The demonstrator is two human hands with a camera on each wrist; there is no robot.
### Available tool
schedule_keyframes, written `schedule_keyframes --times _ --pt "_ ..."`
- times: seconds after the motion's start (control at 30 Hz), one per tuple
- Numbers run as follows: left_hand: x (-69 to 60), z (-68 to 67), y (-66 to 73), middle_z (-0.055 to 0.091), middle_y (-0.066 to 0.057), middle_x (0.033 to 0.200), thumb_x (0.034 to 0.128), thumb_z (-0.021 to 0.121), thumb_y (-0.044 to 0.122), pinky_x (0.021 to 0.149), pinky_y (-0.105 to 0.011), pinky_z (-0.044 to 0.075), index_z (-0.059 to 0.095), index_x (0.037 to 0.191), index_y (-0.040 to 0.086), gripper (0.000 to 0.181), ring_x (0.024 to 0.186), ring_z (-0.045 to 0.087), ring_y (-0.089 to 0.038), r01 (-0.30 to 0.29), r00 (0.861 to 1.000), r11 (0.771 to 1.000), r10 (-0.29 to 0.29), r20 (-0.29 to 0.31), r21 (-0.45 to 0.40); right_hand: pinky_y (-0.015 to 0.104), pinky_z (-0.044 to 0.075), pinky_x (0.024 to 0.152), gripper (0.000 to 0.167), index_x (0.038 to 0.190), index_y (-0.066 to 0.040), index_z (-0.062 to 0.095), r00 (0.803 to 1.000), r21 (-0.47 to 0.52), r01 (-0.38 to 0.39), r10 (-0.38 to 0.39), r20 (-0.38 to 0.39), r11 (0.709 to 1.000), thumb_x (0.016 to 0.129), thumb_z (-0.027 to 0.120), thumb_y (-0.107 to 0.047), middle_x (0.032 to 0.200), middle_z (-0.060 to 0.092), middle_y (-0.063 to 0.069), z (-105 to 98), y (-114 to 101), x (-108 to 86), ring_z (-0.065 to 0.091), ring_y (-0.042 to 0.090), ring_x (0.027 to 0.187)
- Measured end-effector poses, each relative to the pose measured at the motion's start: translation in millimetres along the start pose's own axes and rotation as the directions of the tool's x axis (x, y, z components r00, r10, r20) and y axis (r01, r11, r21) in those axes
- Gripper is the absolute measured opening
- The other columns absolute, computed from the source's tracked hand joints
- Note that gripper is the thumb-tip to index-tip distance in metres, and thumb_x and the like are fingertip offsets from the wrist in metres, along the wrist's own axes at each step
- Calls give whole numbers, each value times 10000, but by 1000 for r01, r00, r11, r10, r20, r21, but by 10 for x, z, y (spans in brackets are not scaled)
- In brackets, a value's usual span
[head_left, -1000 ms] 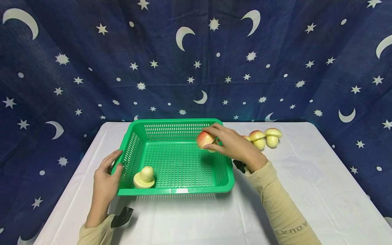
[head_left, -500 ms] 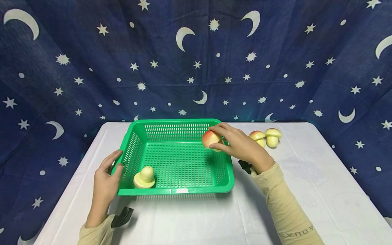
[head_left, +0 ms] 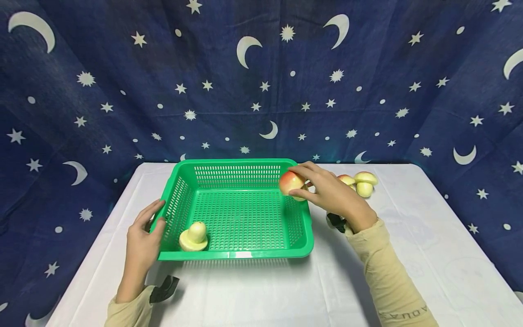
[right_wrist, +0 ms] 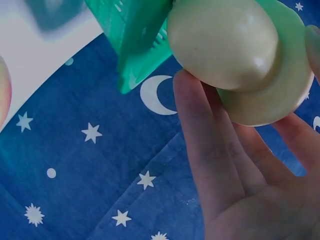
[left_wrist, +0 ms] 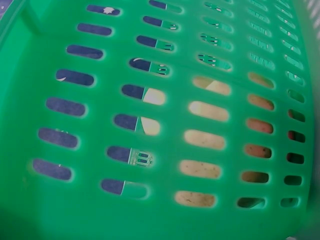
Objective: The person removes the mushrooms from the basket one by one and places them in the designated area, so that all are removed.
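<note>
My right hand (head_left: 333,193) grips a red-and-cream mushroom (head_left: 291,182) by its cap, above the right end of the green basket (head_left: 237,255). In the right wrist view the mushroom's pale stem (right_wrist: 222,42) faces the camera, with the fingers (right_wrist: 215,150) around the cap. My left hand (head_left: 143,240) holds the basket's left rim, thumb inside and fingers outside. Another mushroom (head_left: 194,237) rests stem up in the basket's near left corner. Through the slots of the basket wall (left_wrist: 165,150) the left wrist view shows parts of it.
Right of the basket, beyond my right hand, stand a mushroom (head_left: 364,181) with its cap up and a redder one (head_left: 346,180), partly hidden by the hand. A white cloth (head_left: 261,295) covers the table; a dark blue star-patterned curtain (head_left: 220,122) hangs behind it.
My right hand has moved right with the mushroom, from over the basket's inside toward its right rim, covering more of the mushrooms outside. The left hand keeps its hold on the rim.
</note>
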State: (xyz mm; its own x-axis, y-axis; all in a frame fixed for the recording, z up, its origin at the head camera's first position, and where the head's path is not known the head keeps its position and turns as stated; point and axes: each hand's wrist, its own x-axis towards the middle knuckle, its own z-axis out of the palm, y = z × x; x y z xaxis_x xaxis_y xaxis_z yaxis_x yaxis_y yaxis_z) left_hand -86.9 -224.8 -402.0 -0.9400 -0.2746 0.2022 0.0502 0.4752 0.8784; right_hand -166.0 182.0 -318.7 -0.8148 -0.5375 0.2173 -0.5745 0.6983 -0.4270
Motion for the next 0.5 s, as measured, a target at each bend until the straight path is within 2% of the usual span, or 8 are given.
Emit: schedule_keyframes --times 0.13,0.33,0.5 --pt "-2 -1 2 450 -95 1514 993 507 39 1173 -458 321 562 1407 74 419 1419 398 -273 2 1000 1000 -2 -2 -2 351 561 764 577 1386 -57 552 1000 -3 -14 14 2 1000 908 725 -329 1265 586 83 -22 34 -26 636 171 905" --pt "-7 -4 21 456 -96 1509 990 508 38 1175 -459 319 562 1406 70 421 1418 399 -271 4 1000 1000 -4 -3 -7 417 569 821 613 1423 -51 521 999 -2 -51 51 10 999 916 717 -335 1316 565 108 -65 98 -84 659 206 939" --pt "-3 -4 16 465 -95 1502 987 511 39 1169 -456 329 568 1402 73 420 1412 409 -267 2 1000 1000 -2 -8 -4 439 550 841 575 1404 -65 542 999 -42 -50 50 -2 998 926 703 -340 1277 585 97 -101 172 -154 648 227 965"
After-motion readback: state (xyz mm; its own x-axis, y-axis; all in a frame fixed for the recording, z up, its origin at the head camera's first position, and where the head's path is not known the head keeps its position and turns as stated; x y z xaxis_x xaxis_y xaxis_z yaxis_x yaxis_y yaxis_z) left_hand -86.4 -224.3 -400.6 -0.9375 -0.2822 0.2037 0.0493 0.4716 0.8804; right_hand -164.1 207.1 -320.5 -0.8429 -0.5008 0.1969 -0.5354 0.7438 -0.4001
